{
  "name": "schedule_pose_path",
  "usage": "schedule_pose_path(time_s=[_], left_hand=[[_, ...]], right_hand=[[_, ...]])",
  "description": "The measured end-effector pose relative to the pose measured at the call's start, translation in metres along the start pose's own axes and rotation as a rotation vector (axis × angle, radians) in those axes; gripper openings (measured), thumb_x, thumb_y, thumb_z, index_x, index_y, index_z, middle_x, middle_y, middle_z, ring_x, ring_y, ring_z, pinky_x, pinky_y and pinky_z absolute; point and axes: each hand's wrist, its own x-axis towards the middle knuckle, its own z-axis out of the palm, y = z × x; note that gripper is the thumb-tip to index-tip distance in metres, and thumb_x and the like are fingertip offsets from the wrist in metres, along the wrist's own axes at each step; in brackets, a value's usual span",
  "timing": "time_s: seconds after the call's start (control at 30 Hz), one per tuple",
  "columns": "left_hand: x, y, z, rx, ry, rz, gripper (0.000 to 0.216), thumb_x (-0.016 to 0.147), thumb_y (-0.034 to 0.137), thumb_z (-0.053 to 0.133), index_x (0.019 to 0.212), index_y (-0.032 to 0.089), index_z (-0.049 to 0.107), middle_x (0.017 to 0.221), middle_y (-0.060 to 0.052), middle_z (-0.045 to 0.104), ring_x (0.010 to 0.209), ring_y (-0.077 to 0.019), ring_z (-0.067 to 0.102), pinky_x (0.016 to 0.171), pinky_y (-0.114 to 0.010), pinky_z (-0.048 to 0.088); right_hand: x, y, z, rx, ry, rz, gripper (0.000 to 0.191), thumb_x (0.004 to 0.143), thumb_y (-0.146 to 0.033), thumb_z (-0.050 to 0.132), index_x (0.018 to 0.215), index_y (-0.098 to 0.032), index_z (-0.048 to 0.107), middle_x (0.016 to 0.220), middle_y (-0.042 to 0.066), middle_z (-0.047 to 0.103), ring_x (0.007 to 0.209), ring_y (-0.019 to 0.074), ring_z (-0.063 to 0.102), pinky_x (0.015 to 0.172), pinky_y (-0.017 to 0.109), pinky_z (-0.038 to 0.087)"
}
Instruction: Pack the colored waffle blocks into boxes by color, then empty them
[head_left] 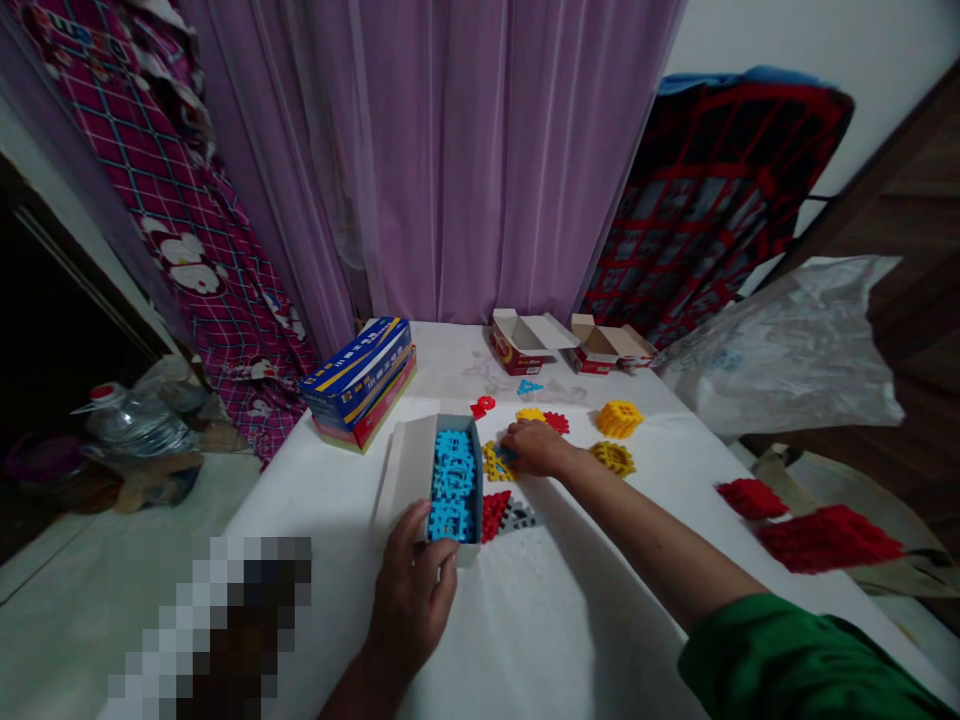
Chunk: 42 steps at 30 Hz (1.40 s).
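An open cardboard box (480,490) stands on the table, its flap folded out to the left. Interlocking light-blue plastic building pieces (453,470) fill it. My left hand (412,590) grips the box's near end, fingers over the rim. Farther right, my right hand (536,448) has its fingers closed down on a grey building piece (507,456), partly hidden by them. Yellow pieces (495,465) lie touching or just beside those fingertips. Red pieces (495,515) and grey pieces (519,516) lie right of the box. Beyond the right hand are a yellow piece (529,414) and a red one (556,423).
A blue box (358,370) sits on a red-and-yellow box (386,400) at the left. Two opened red boxes (517,345) (596,350) stand at the back. Yellow assembled shapes (619,418) and red stacks (829,538) lie right. A plastic bag (787,350) hangs by the table's right edge.
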Motion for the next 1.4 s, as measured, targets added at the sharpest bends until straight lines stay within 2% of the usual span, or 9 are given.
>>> schedule_pose_path(time_s=[0.17,0.33,0.63,0.77,0.87,1.0,1.13,1.27,1.4], left_hand=[[0.003,0.001,-0.002,0.001,-0.002,0.011,0.015,0.086,0.008,0.053,0.093,0.019,0.059,0.130,-0.014,0.048,0.124,-0.0242,0.051,0.095,-0.039,0.053],[0.006,0.003,-0.004,0.010,0.007,0.013,0.016,0.085,0.008,0.053,0.092,0.020,0.061,0.127,-0.013,0.051,0.121,-0.0241,0.054,0.092,-0.036,0.055],[0.007,0.006,-0.005,-0.003,-0.003,-0.007,0.015,0.086,0.008,0.052,0.091,0.020,0.060,0.128,-0.013,0.050,0.122,-0.0237,0.052,0.095,-0.036,0.053],[0.006,0.006,-0.005,-0.012,-0.009,-0.028,0.015,0.085,0.008,0.053,0.091,0.020,0.061,0.128,-0.012,0.050,0.122,-0.0236,0.052,0.094,-0.035,0.053],[0.007,0.006,-0.006,-0.010,0.006,-0.020,0.015,0.085,0.008,0.053,0.090,0.019,0.061,0.128,-0.013,0.049,0.123,-0.0233,0.051,0.093,-0.033,0.053],[0.008,0.007,-0.007,-0.004,0.012,-0.018,0.016,0.085,0.008,0.052,0.089,0.019,0.062,0.128,-0.013,0.049,0.124,-0.0238,0.050,0.094,-0.034,0.052],[0.006,0.006,-0.006,-0.011,-0.008,-0.032,0.016,0.085,0.009,0.053,0.090,0.020,0.063,0.131,-0.013,0.047,0.124,-0.0242,0.050,0.096,-0.036,0.051],[0.005,0.006,-0.006,-0.018,0.005,-0.040,0.016,0.086,0.009,0.053,0.089,0.020,0.064,0.131,-0.012,0.048,0.123,-0.0238,0.050,0.094,-0.035,0.052],[0.006,0.007,-0.006,-0.027,0.005,-0.040,0.015,0.086,0.009,0.052,0.088,0.020,0.063,0.131,-0.012,0.049,0.123,-0.0234,0.051,0.093,-0.033,0.052]], right_hand=[[0.007,0.004,0.002,0.001,-0.040,0.015,0.036,0.077,-0.032,0.065,0.109,-0.018,0.070,0.110,0.014,0.070,0.105,0.0268,0.063,0.086,0.032,0.048],[0.007,0.003,-0.006,-0.012,-0.057,0.039,0.027,0.078,-0.029,0.063,0.100,-0.017,0.072,0.102,0.014,0.073,0.097,0.0265,0.067,0.081,0.033,0.050],[-0.018,0.027,-0.058,-0.082,0.041,0.159,0.028,0.081,-0.023,0.061,0.107,-0.015,0.068,0.108,0.018,0.069,0.102,0.0290,0.064,0.079,0.035,0.048],[-0.028,0.002,-0.089,0.050,0.212,0.016,0.028,0.083,-0.030,0.061,0.109,-0.022,0.067,0.108,0.009,0.069,0.100,0.0234,0.063,0.079,0.029,0.045],[-0.028,-0.031,-0.101,0.077,0.202,-0.180,0.029,0.080,-0.029,0.064,0.108,-0.023,0.067,0.105,0.007,0.070,0.098,0.0218,0.063,0.079,0.028,0.044],[-0.023,-0.065,-0.100,0.026,0.082,-0.326,0.027,0.077,-0.026,0.065,0.104,-0.024,0.070,0.103,0.007,0.071,0.095,0.0217,0.064,0.076,0.028,0.045],[-0.016,-0.080,-0.091,-0.012,0.002,-0.408,0.028,0.079,-0.028,0.065,0.106,-0.022,0.070,0.104,0.009,0.071,0.098,0.0239,0.064,0.080,0.031,0.046],[-0.015,-0.076,-0.090,0.006,0.030,-0.386,0.034,0.079,-0.030,0.067,0.112,-0.022,0.067,0.107,0.010,0.070,0.100,0.0242,0.064,0.081,0.030,0.046],[-0.025,-0.053,-0.088,0.080,0.121,-0.251,0.023,0.085,-0.025,0.059,0.105,-0.023,0.069,0.105,0.008,0.071,0.098,0.0216,0.065,0.078,0.028,0.046]])
